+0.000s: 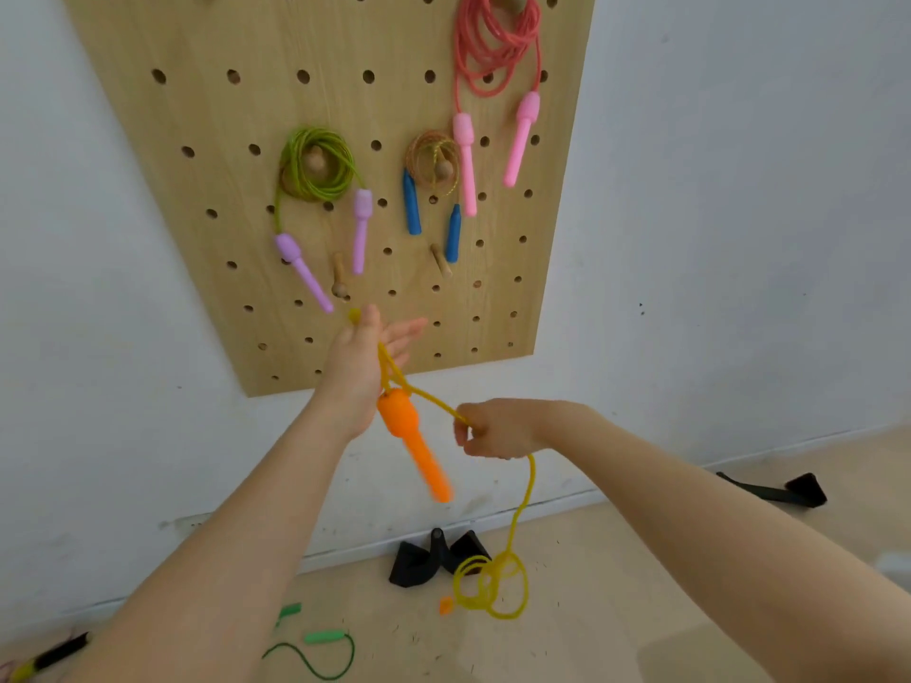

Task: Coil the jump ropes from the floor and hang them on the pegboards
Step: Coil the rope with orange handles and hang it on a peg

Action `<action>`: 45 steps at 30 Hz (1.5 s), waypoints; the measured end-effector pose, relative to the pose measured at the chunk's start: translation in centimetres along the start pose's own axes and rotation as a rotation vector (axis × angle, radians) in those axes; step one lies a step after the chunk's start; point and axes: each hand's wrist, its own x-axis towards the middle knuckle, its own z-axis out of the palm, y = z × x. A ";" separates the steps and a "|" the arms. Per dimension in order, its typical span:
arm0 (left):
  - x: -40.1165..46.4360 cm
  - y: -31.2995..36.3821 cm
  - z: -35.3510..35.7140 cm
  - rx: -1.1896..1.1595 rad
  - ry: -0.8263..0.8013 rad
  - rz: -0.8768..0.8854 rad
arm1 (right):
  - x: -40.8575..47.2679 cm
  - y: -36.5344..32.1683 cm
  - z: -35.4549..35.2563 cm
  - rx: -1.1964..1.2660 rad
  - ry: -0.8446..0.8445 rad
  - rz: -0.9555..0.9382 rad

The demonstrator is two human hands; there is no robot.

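My one camera sits on my head, facing forward and down at a tan wooden pegboard (315, 115) on the white wall (739, 189), close ahead, with the light wood floor (591, 633) below.

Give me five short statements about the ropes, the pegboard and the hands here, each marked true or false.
1. The right hand pinches the yellow jump rope cord. True.
2. The orange plastic handle lies on the floor. False: it hangs below the left hand.
3. Three coiled ropes hang on the wooden pegboard. True.
4. The green-handled rope hangs on a peg. False: it lies on the floor.
5. The yellow cord is fully coiled. False: loops remain on the floor.
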 end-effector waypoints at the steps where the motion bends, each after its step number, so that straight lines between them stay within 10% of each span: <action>1: -0.1 -1.0 -0.1 0.194 -0.002 -0.004 | -0.5 -1.3 -0.5 -0.113 0.036 -0.069; 4: -1.1 -2.8 0.3 0.404 -0.071 -0.069 | -1.4 -4.8 -1.5 -0.323 0.173 -0.237; 11: -4.5 -2.2 -0.4 -0.047 -0.512 -0.324 | -2.4 -3.7 -3.7 0.085 0.561 -0.228; 20: -5.2 -0.1 -4.3 -0.778 -1.105 -0.455 | 0.8 -2.4 2.8 0.950 0.294 -0.202; 23: -4.9 0.9 -4.4 -0.920 -0.827 -0.307 | 1.2 -2.4 5.5 0.855 0.221 -0.045; 26: -3.6 -0.5 -4.2 -0.654 -0.353 -0.131 | 1.2 -3.6 6.1 0.654 0.208 0.015; 31: -3.1 -4.5 -3.1 -0.058 -0.092 -0.113 | -0.3 -6.5 5.2 0.181 -0.048 0.032; 37: -5.2 -5.8 -1.0 0.583 -0.363 0.005 | -5.1 -4.9 0.2 0.048 -0.061 0.046; 45: -8.7 -2.9 4.3 0.081 -0.639 -0.358 | -7.7 1.0 -1.1 0.061 0.534 -0.146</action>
